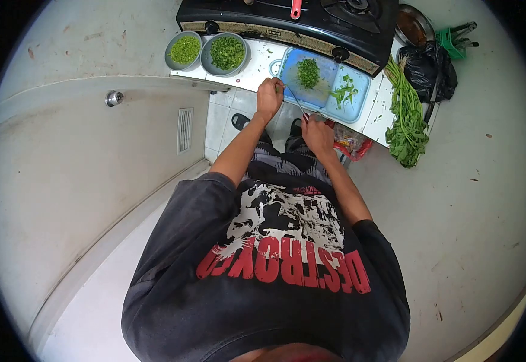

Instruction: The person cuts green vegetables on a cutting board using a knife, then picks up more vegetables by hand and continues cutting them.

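My right hand (318,137) is wrapped round the handle of a knife (296,100), just over the front edge of the counter. The blade slants up and to the left. Near its tip, the fingers of my left hand (270,98) are closed; whether they pinch the blade or a small scrap is too small to tell. Both hands are at the near side of a blue tray (361,99). On it lie a heap of finely chopped greens (308,73) and, to the right, some loose leaf pieces (344,93).
Two grey bowls of chopped greens, a smaller bowl (184,50) and a larger one (225,54), stand left. A black gas stove (287,24) is behind the tray. Right are a bunch of leafy greens (406,120), a black plastic bag (429,69) and a green basket (450,43).
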`<state>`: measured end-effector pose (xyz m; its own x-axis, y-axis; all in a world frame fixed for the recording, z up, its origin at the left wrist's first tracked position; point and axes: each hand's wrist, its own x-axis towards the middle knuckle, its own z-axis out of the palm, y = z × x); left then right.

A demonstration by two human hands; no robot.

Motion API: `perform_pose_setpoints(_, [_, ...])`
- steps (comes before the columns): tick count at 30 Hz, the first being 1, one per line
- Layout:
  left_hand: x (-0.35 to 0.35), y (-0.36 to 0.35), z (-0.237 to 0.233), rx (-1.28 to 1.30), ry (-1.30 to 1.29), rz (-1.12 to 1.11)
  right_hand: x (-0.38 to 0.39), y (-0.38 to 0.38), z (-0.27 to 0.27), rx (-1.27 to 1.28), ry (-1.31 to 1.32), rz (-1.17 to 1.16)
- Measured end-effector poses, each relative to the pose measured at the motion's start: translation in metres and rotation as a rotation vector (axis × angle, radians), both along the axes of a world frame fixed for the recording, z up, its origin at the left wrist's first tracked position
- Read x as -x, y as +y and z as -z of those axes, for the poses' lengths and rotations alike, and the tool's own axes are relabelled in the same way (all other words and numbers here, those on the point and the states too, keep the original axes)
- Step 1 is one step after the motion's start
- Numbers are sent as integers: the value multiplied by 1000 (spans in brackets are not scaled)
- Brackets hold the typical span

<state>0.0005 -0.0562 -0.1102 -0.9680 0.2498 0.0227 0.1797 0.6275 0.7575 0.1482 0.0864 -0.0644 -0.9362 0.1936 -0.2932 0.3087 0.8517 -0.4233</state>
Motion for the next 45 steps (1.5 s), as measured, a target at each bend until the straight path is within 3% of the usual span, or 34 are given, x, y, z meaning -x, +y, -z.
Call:
perform_pose_setpoints(11, [-4, -12, -16, 107, 150, 238, 30, -15, 10, 16, 80, 10])
perform_pose_setpoints(24, [-5, -8, -14, 42, 50, 118, 7, 0, 9, 14, 106, 20])
perform_pose_setpoints(38, [4, -11, -13, 51, 3, 94, 33, -15, 18, 50, 143, -3])
perform_pose_setpoints(45, [3, -9, -10, 28, -56, 23, 5, -6, -2, 46, 16, 24])
